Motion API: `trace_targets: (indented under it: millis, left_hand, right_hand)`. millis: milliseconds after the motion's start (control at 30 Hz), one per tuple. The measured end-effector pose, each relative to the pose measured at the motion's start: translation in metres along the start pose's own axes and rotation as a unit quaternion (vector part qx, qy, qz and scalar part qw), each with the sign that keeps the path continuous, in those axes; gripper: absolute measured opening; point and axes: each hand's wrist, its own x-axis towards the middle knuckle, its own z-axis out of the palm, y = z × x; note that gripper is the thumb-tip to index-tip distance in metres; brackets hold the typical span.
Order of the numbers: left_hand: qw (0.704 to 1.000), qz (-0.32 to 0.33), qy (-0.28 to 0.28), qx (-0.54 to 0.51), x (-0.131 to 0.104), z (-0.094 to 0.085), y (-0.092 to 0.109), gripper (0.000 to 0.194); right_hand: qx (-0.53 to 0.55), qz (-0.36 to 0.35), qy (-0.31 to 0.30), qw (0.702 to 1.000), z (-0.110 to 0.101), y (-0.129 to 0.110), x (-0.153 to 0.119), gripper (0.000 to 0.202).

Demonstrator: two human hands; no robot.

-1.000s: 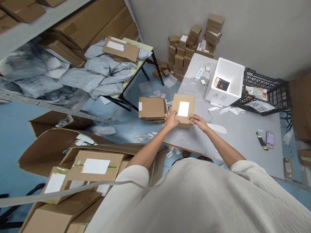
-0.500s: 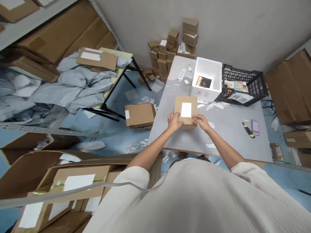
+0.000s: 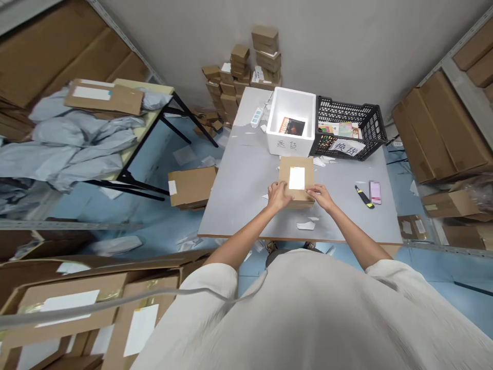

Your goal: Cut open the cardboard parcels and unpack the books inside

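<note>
A small brown cardboard box (image 3: 285, 174) with a white label (image 3: 297, 178) on top is at the middle of the grey table (image 3: 234, 190). My left hand (image 3: 279, 196) grips its near left corner, thumb over the top edge. On the near right corner, my right hand (image 3: 321, 197) holds the box with its thumb and fingers. Whether the box rests on the table or is slightly raised, I cannot tell. White paper scraps (image 3: 306, 225) lie just in front of it. Right of my right hand are a box cutter (image 3: 364, 197) and a phone (image 3: 375, 192).
Behind the box stand a white foam bin (image 3: 288, 144) and a black plastic crate (image 3: 379, 134), both holding printed items. A power strip (image 3: 257, 117) lies at the back left. Large open cartons (image 3: 77, 288) flank me on the left; grey parcels (image 3: 65, 128) cover another table.
My view has turned to the right. Both hands have shifted right across the table with the cardboard box, which is now in front of the foam bin.
</note>
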Motion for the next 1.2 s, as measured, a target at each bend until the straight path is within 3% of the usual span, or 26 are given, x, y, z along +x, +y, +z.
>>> trace_targets:
  millis: [233,433,667,800,1067,1200]
  left_hand:
    - [1.0,0.007,-0.007,0.018,-0.006,0.046,0.044,0.079]
    - [0.999,0.013,-0.023,0.036,-0.01,0.065,0.056,0.078]
    - [0.997,0.026,-0.05,0.047,-0.011,0.059,0.04,0.073]
    - [0.995,0.066,-0.059,0.055,-0.013,0.051,0.036,0.065]
    - [0.965,0.202,-0.117,0.12,-0.018,0.046,0.039,0.082]
    - [0.955,0.233,-0.111,0.147,-0.018,0.048,0.032,0.074]
  right_hand:
    - [-0.005,0.006,0.004,1.0,-0.055,0.028,-0.009,0.027]
    - [-0.007,0.035,0.003,0.999,-0.071,0.042,-0.017,0.021]
    - [-0.036,0.041,-0.017,0.998,-0.056,0.053,-0.02,0.019]
    - [-0.068,0.038,0.0,0.997,-0.06,0.054,-0.01,0.024]
    - [-0.158,-0.066,0.0,0.985,-0.061,0.038,0.038,0.041]
    - [-0.247,-0.057,-0.026,0.967,-0.051,0.018,0.066,0.053]
